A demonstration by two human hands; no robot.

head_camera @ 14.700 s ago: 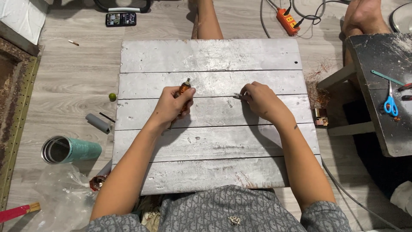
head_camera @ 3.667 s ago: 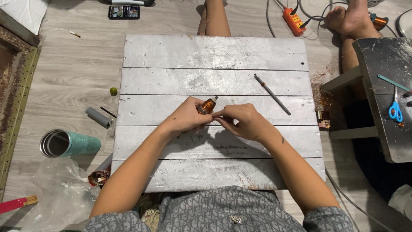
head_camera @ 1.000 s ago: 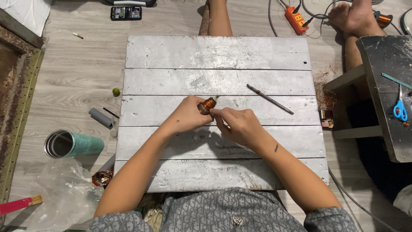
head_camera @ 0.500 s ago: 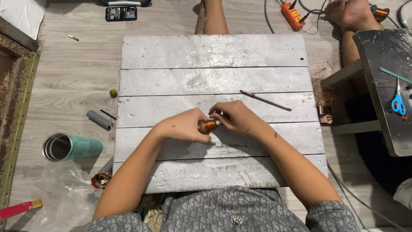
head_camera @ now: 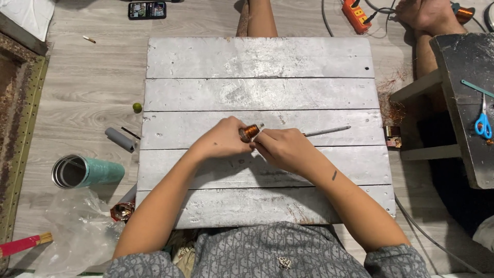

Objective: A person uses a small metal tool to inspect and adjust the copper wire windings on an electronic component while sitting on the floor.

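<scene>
At far left a teal metal tumbler [head_camera: 87, 172] lay on its side on the pale wood-grain floor, beside a short grey tube [head_camera: 119, 139] and a small green ball [head_camera: 137, 107]. The whitewashed plank board [head_camera: 257, 56] looked scuffed and rough. Over its middle, the left hand [head_camera: 221, 140] pinched a small copper-wound coil [head_camera: 250, 132], glossy orange-brown and cylindrical, its lower part hidden by fingers. The right hand [head_camera: 282, 148] closed against the coil's near side; what its fingertips gripped could not be made out. A thin grey metal rod [head_camera: 329, 131] lay just right. Blue-handled scissors [head_camera: 483, 122] rested on a dark bench at far right.
</scene>
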